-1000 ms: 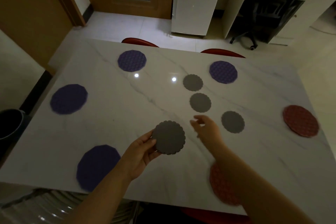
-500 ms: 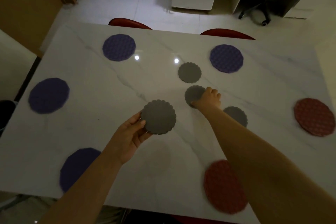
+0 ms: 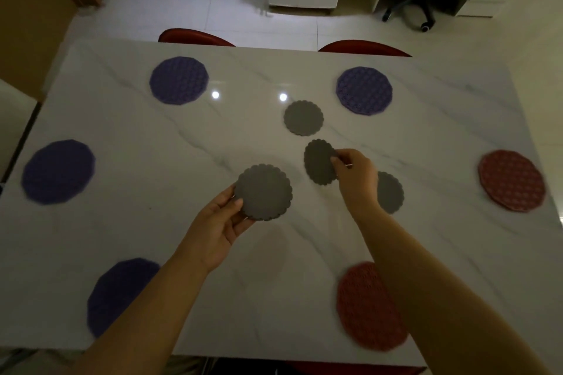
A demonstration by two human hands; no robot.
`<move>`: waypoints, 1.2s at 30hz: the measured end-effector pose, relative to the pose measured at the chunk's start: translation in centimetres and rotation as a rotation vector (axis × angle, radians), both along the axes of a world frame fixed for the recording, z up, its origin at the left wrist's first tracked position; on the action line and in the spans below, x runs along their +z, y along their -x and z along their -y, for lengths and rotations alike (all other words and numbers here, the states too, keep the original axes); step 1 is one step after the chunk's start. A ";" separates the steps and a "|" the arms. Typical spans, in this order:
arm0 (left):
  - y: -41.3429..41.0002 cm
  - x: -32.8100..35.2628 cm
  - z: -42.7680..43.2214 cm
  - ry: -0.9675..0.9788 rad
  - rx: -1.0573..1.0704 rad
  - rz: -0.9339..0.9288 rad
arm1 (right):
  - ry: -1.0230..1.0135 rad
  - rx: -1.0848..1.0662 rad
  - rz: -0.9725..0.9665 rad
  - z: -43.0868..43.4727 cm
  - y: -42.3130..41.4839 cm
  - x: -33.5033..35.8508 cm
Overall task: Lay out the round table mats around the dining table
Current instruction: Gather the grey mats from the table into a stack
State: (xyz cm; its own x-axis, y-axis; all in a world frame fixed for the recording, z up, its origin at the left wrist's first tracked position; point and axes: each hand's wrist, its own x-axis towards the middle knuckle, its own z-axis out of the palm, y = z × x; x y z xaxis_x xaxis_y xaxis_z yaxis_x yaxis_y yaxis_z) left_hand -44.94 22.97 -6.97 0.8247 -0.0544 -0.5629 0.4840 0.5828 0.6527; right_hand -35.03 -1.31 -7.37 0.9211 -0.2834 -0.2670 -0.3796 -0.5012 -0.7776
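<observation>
Over the middle of the marble table (image 3: 137,134), the left hand (image 3: 221,224) pinches a round grey mat (image 3: 264,192) by its near-left edge, thumb on top, face turned upward. Just beside it, the right hand (image 3: 355,175) pinches a second grey mat (image 3: 318,161) at its right edge, tilted so it shows as an oval, long axis running near to far.

Right arm (image 3: 426,283) covers part of the near red mat (image 3: 362,313) and the left edge of one grey mat (image 3: 392,193). That red mat, left purple mat (image 3: 58,172) and near purple mat (image 3: 118,292) are blurred. Far chairs (image 3: 195,36) mostly hidden behind tabletop (image 3: 152,143).
</observation>
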 end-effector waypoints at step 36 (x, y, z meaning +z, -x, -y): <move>3.2 2.7 3.3 0.025 -0.188 0.060 | -0.148 0.116 0.052 -2.2 11.6 5.0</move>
State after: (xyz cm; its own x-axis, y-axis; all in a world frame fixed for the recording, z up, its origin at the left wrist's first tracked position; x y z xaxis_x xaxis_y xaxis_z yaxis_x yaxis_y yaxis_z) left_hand -48.14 19.62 -4.29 0.8307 -0.2234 -0.5099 0.5465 0.5021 0.6703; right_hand -46.65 0.93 -2.34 0.9589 -0.1352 -0.2495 -0.2835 -0.4177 -0.8632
